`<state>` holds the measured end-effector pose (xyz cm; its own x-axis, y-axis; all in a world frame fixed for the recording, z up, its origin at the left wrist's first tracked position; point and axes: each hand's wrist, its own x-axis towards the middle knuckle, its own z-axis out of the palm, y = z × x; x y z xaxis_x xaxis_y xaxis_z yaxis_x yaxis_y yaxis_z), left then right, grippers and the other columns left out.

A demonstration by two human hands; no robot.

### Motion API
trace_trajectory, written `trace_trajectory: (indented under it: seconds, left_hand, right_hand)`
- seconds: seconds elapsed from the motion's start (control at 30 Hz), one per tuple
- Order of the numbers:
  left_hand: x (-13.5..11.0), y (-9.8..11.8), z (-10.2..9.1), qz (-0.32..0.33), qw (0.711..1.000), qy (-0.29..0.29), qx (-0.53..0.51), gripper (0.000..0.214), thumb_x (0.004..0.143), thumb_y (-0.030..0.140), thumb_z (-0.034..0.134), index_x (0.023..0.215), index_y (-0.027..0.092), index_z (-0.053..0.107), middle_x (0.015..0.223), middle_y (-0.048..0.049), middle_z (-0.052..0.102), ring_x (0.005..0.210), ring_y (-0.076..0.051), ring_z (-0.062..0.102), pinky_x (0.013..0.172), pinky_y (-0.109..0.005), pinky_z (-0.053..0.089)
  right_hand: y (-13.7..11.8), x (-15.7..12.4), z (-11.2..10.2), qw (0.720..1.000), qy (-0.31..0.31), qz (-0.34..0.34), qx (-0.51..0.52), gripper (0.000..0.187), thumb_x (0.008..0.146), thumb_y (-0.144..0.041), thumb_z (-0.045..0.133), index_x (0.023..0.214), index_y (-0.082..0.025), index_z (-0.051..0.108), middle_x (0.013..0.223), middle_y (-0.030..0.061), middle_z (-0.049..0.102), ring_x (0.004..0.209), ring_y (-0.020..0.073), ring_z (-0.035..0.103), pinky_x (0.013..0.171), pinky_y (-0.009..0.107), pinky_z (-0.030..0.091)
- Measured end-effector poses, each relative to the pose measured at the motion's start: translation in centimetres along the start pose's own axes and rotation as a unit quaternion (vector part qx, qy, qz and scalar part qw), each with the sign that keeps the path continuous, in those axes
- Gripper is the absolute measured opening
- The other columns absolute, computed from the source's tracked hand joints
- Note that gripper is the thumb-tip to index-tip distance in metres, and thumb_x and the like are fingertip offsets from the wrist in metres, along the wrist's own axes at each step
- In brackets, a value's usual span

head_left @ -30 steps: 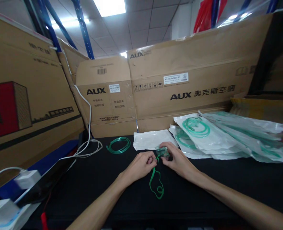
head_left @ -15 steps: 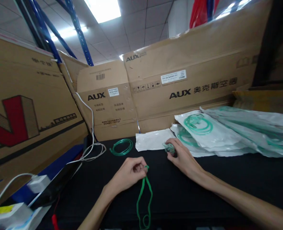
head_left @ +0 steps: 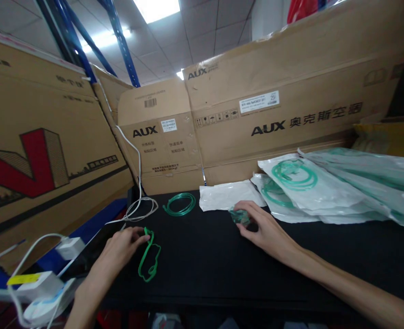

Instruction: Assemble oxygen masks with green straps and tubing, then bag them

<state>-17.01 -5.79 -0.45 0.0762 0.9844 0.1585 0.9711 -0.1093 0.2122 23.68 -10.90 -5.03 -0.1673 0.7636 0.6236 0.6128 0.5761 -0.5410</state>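
Observation:
My left hand (head_left: pixel 126 244) is over the left part of the black table, its fingers pinched on one end of a bright green elastic strap (head_left: pixel 156 256). The rest of the strap lies in a loose loop on the tabletop. My right hand (head_left: pixel 256 224) grips a small translucent green oxygen mask (head_left: pixel 239 216), partly hidden by the fingers, just above the table. Behind it lies a flat white pouch (head_left: pixel 227 196). Between the hands and farther back rests a coil of clear green tubing (head_left: pixel 179 212).
White packs (head_left: pixel 325 196) with green tubing inside are piled at the right. Cardboard boxes (head_left: pixel 229 137) wall the back and left. A white cable (head_left: pixel 140 169) runs down to the table, and white plugs (head_left: pixel 70 248) with cords crowd the left edge.
My left hand has moved left with the green strap, which now rests on the table instead of hanging. My right hand keeps the mask almost in place. The view has shifted slightly.

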Motion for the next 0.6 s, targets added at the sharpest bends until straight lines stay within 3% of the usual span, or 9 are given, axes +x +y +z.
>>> trace_trajectory:
  seconds: [0.1, 0.17, 0.27, 0.33, 0.47, 0.53, 0.6]
  left_hand:
    - [-0.5, 0.7, 0.1, -0.006, 0.998, 0.054, 0.045, 0.041, 0.089, 0.043, 0.048, 0.114, 0.019, 0.071, 0.107, -0.0124, 0.074, 0.104, -0.032, 0.070, 0.080, -0.036, 0.053]
    - [-1.3, 1.7, 0.2, 0.031, 0.997, 0.066, 0.020, 0.048, 0.092, 0.047, 0.046, 0.124, 0.019, 0.067, 0.119, -0.0132, 0.070, 0.111, -0.032, 0.067, 0.089, -0.039, 0.053]
    - [-2.8, 2.7, 1.2, 0.135, 0.990, -0.001, -0.045, 0.051, 0.089, 0.059, 0.055, 0.128, 0.027, 0.066, 0.128, -0.0073, 0.066, 0.116, -0.028, 0.064, 0.101, -0.039, 0.050]
    - [-3.5, 2.5, 2.2, 0.190, 0.978, -0.049, -0.065, 0.048, 0.084, 0.059, 0.065, 0.125, 0.036, 0.068, 0.128, -0.0027, 0.067, 0.119, -0.028, 0.063, 0.105, -0.040, 0.049]
    - [-3.2, 2.5, 3.3, 0.213, 0.975, -0.012, -0.066, 0.040, 0.083, 0.055, 0.068, 0.119, 0.038, 0.072, 0.120, -0.0025, 0.071, 0.115, -0.031, 0.064, 0.103, -0.046, 0.050]
    - [-2.6, 4.5, 3.0, 0.212, 0.973, 0.016, -0.089, 0.042, 0.085, 0.059, 0.065, 0.117, 0.034, 0.073, 0.118, -0.0042, 0.070, 0.112, -0.031, 0.064, 0.100, -0.045, 0.051]
    - [-1.8, 8.0, 2.4, 0.215, 0.968, 0.023, -0.131, 0.042, 0.090, 0.059, 0.058, 0.118, 0.031, 0.071, 0.120, -0.0050, 0.068, 0.111, -0.028, 0.063, 0.100, -0.043, 0.050]
  right_hand:
    - [0.0, -0.2, 0.1, 0.999, -0.017, -0.006, 0.031, 0.033, 0.084, -0.016, 0.059, 0.116, -0.024, 0.058, 0.119, 0.0093, 0.061, 0.104, 0.0228, 0.065, 0.089, 0.036, 0.056]
    - [0.1, -0.3, 0.1, 0.998, -0.034, -0.003, 0.059, 0.034, 0.085, -0.016, 0.060, 0.118, -0.023, 0.059, 0.122, 0.0098, 0.060, 0.103, 0.0216, 0.066, 0.085, 0.034, 0.058]
    - [0.2, -0.3, -0.2, 0.993, -0.055, 0.008, 0.107, 0.034, 0.084, -0.017, 0.062, 0.118, -0.023, 0.060, 0.122, 0.0089, 0.058, 0.102, 0.0195, 0.065, 0.082, 0.030, 0.058]
    - [0.2, -0.1, -0.8, 0.988, -0.064, 0.025, 0.136, 0.032, 0.084, -0.018, 0.065, 0.115, -0.022, 0.061, 0.121, 0.0077, 0.059, 0.097, 0.0170, 0.066, 0.081, 0.028, 0.057]
    - [0.7, 0.8, -2.1, 0.973, -0.111, 0.084, 0.182, 0.038, 0.082, -0.020, 0.069, 0.119, -0.020, 0.060, 0.099, 0.0021, 0.063, 0.075, 0.0113, 0.063, 0.071, 0.025, 0.054]
    - [1.0, 1.3, -2.3, 0.963, -0.140, 0.107, 0.203, 0.043, 0.082, -0.021, 0.069, 0.123, -0.020, 0.057, 0.088, -0.0013, 0.063, 0.072, 0.0111, 0.062, 0.068, 0.023, 0.052]
    - [1.1, 1.7, -2.1, 0.955, -0.156, 0.115, 0.224, 0.043, 0.082, -0.021, 0.069, 0.123, -0.020, 0.056, 0.086, -0.0019, 0.063, 0.074, 0.0117, 0.063, 0.070, 0.024, 0.052]
